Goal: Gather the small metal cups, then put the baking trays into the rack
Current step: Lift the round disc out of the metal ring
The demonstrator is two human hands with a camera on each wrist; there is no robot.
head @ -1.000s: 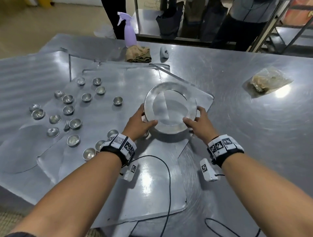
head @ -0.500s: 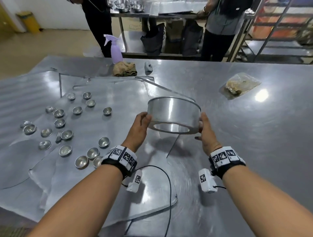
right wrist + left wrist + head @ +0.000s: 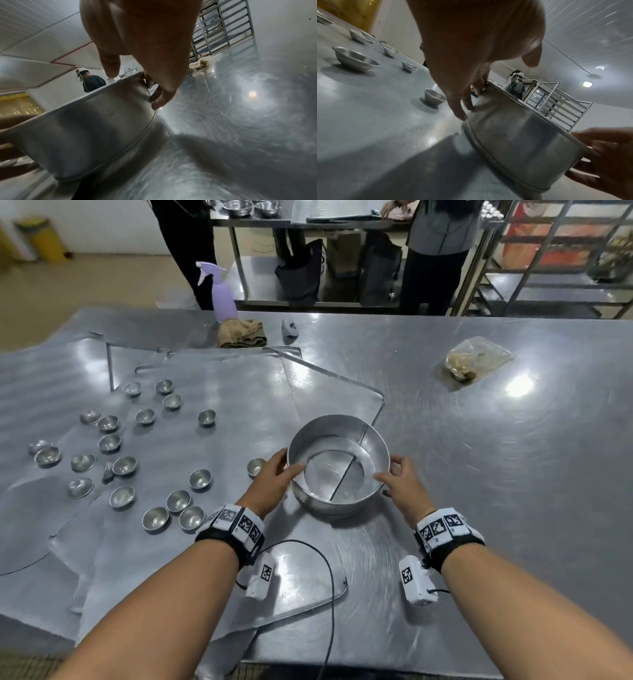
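Spreading across the whole lower view: a brushed steel desk [image 3: 479, 474], with flat metal sheets [image 3: 222, 412] lying over its left half. Standing beyond the far edge: a steel shelf bench, two people and a tall tray rack [image 3: 561, 258]. Sitting near the desk's middle, open side up, partly on a sheet: a round metal pan [image 3: 337, 436], seemingly seated on a second rim below. Gripping the pan's left wall with thumb over the rim and fingers [image 3: 459, 112] curled against the outside: the left hand [image 3: 272, 482]. Gripping the right wall the same way: the right hand [image 3: 402, 486]. Lying scattered upright over the sheets to the left, one just beside the left hand: the small metal cups [image 3: 113, 443]. Resting along the far edge: a purple spray bottle [image 3: 221, 292], a crumpled brown cloth [image 3: 241, 333]; at far right, a clear bag [image 3: 476, 361].
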